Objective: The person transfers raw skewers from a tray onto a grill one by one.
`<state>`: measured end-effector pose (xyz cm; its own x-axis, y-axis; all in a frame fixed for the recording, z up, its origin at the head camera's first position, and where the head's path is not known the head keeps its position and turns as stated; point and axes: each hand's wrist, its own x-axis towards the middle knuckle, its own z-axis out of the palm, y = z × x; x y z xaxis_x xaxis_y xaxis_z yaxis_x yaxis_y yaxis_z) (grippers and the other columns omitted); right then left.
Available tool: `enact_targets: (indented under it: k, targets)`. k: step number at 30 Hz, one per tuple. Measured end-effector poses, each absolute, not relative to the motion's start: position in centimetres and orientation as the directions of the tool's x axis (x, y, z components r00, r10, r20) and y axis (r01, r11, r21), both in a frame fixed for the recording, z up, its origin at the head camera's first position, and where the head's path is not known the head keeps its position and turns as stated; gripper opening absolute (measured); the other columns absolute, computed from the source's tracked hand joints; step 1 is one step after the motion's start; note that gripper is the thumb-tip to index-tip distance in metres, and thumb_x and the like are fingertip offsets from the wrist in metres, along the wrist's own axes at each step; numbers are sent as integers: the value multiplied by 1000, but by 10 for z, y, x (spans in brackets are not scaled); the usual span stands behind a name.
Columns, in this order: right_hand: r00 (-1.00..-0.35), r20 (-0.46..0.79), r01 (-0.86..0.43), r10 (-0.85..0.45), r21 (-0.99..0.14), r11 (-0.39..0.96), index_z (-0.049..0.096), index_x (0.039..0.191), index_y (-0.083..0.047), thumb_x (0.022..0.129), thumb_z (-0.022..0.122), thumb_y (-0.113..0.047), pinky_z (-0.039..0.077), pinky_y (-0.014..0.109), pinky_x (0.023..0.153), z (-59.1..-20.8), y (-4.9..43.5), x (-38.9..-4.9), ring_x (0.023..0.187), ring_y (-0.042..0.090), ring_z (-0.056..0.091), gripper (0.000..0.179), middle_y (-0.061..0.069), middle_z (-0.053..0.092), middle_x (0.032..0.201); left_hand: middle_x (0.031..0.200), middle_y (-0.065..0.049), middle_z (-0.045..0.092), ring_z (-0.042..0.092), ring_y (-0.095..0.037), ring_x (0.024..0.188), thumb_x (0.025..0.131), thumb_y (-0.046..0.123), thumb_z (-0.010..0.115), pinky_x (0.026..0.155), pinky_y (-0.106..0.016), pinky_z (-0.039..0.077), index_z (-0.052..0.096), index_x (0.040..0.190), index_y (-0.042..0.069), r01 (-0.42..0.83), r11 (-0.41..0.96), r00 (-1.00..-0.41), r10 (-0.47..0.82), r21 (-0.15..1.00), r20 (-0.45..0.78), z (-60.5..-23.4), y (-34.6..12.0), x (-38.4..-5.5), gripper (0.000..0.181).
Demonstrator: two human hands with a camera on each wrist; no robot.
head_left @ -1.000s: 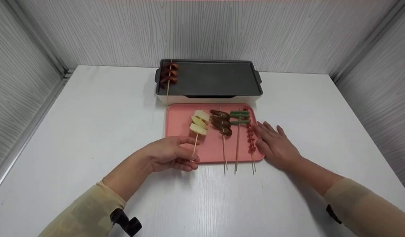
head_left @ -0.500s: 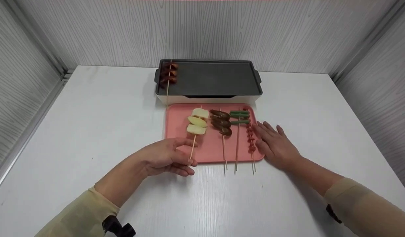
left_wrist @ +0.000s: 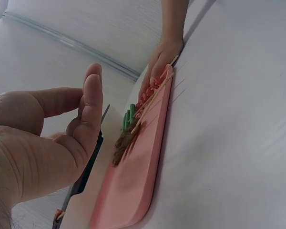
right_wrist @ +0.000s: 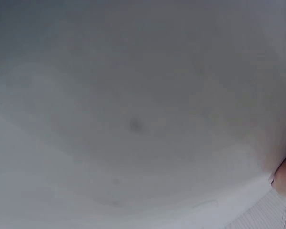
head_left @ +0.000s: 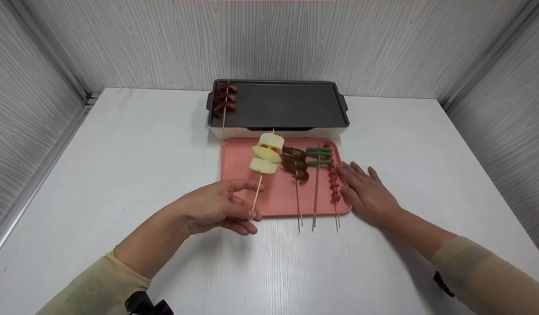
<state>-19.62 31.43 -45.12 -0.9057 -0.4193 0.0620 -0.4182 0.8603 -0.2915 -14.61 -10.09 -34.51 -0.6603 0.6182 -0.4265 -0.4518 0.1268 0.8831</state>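
Note:
My left hand [head_left: 219, 205] pinches the lower end of a wooden skewer threaded with pale yellow and white slices [head_left: 265, 154]. That skewer is tilted and held above the left part of a pink tray [head_left: 234, 162]; in the left wrist view the hand [left_wrist: 62, 129] hides it. My right hand [head_left: 370, 194] lies with fairly straight fingers against the tray's right edge, beside a skewer of small red pieces [head_left: 333, 183]. Between the hands, on the tray, are a skewer of brown pieces [head_left: 295, 162] and a skewer of green pieces [head_left: 318, 156]. The right wrist view is mostly blurred tabletop.
Behind the tray stands a grill with a black plate [head_left: 287, 105] and a pale base. A skewer of reddish-brown pieces [head_left: 225, 98] lies at its left end, its stick overhanging the front. Several stick ends project past the tray's front edge. Grey panels [head_left: 269, 43] enclose the white table [head_left: 164, 131].
My left hand has shifted slightly left and lifted the skewer of pale slices, whose tip now reaches over the grill's front. The right hand and the tray have stayed in place.

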Motion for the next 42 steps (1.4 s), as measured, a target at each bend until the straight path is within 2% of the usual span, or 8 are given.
enact_targets:
  k: [5, 11, 18, 30, 36, 42]
  targets:
    - [-908, 58, -413, -414, -284, 866, 31, 168, -14, 115, 37, -43, 7, 61, 129, -453, 315, -196, 162, 30, 20, 61, 5, 32, 172, 103, -19, 74, 78, -24, 81, 100, -3, 66, 78, -34, 65, 31, 163, 7, -434, 118, -682, 605, 893, -411, -338, -101, -154, 73]
    - [-914, 42, -399, -403, -271, 876, 30, 169, -16, 114, 36, -45, 6, 60, 129, -454, 314, -197, 162, 30, 19, 62, 4, 30, 173, 100, -16, 74, 78, -21, 79, 101, -5, 65, 79, -33, 64, 39, 160, 9, -425, 116, -707, 577, 898, -409, -327, -98, -169, 66]
    - [-910, 52, -409, -412, -282, 868, 31, 169, -16, 114, 37, -45, 7, 61, 129, -456, 315, -196, 162, 30, 19, 62, 5, 31, 172, 101, -17, 72, 78, -21, 78, 101, -7, 63, 78, -33, 65, 40, 159, 11, -423, 88, -741, 540, 902, -400, -319, -92, -194, 65]
    - [-910, 50, -408, -412, -290, 866, 31, 169, -16, 114, 38, -44, 6, 60, 129, -452, 314, -196, 162, 30, 19, 62, 5, 31, 172, 115, -21, 69, 78, -22, 83, 102, -5, 64, 80, -33, 64, 41, 158, 9, -416, 37, -804, 453, 909, -386, -312, -85, -241, 62]
    - [-911, 45, -405, -410, -287, 868, 30, 169, -17, 114, 38, -45, 6, 60, 129, -451, 315, -197, 162, 30, 19, 62, 4, 30, 173, 113, -18, 69, 77, -21, 84, 103, -3, 63, 81, -32, 64, 42, 158, 5, -426, 2, -832, 391, 905, -393, -317, -80, -257, 59]
    - [-913, 44, -402, -407, -283, 871, 30, 169, -18, 113, 38, -47, 6, 60, 129, -451, 314, -197, 162, 30, 18, 63, 4, 31, 173, 111, -16, 73, 77, -21, 86, 103, -2, 65, 83, -33, 63, 50, 151, 0, -442, -20, -854, 315, 897, -414, -324, -78, -268, 51]
